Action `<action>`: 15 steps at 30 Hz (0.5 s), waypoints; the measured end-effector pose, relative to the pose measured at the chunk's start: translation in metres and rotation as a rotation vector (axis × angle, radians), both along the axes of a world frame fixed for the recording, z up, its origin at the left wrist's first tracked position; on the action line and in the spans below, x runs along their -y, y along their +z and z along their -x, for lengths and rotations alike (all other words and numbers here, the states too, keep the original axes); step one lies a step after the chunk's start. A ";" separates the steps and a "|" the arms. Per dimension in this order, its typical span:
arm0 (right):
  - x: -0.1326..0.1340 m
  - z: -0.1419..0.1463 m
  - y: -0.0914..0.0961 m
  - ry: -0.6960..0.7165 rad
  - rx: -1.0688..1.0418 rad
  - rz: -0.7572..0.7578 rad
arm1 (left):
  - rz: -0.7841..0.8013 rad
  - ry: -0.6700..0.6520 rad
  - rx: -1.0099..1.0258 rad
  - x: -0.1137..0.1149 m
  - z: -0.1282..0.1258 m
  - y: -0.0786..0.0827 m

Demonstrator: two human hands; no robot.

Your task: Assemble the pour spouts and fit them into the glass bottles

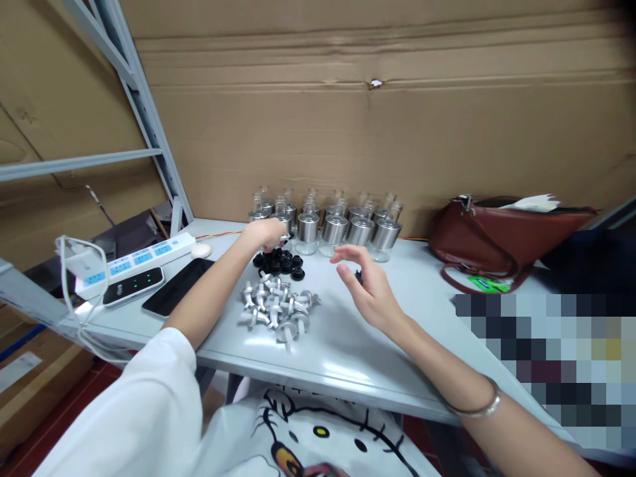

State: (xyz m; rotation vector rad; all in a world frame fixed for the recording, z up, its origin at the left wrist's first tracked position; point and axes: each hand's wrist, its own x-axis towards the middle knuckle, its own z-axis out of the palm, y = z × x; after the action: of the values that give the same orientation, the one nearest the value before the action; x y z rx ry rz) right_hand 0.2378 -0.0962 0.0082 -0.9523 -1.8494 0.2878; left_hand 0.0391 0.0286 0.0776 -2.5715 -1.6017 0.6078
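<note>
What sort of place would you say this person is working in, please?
Probably a small assembly workshop: rows of metal-capped glass bottles, a pile of silver parts, cardboard sheeting behind.

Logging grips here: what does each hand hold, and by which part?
The left hand pinches a small silver part at its fingertips; which end cannot be told. The right hand is open, a small black piece by its thumb.

This is looking like a small assembly workshop: cardboard sheets (348, 99) are lining the wall, a metal rack (74, 165) is standing beside a grey workbench (348, 358), and identical bottles (342, 228) and small metal parts (275, 308) are sitting in batches.
</note>
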 end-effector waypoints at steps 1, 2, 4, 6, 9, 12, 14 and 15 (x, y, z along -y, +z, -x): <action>0.000 0.000 0.001 0.003 0.010 0.004 | -0.003 -0.001 0.006 -0.001 -0.001 -0.002; 0.001 0.000 0.001 0.004 0.022 0.014 | -0.006 0.000 0.013 -0.001 -0.003 -0.005; 0.001 0.000 0.002 0.003 0.046 0.039 | -0.014 0.005 0.027 -0.003 -0.006 -0.010; 0.002 0.000 0.002 0.000 0.065 0.058 | -0.035 0.010 0.042 -0.004 -0.008 -0.015; 0.002 0.000 0.001 -0.004 0.083 0.073 | -0.071 0.026 0.066 -0.006 -0.010 -0.021; 0.001 0.000 0.001 -0.003 0.097 0.080 | -0.092 0.039 0.095 -0.006 -0.011 -0.024; 0.001 0.000 0.001 -0.006 0.105 0.078 | -0.090 0.037 0.128 -0.004 -0.011 -0.024; 0.001 0.000 0.001 -0.009 0.109 0.074 | -0.082 0.032 0.148 -0.002 -0.011 -0.024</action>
State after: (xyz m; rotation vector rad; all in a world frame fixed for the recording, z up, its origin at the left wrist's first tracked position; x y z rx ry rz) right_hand 0.2377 -0.0970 0.0096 -1.0448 -1.9440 0.3062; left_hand 0.0503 0.0310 0.0534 -2.5894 -1.6754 0.3528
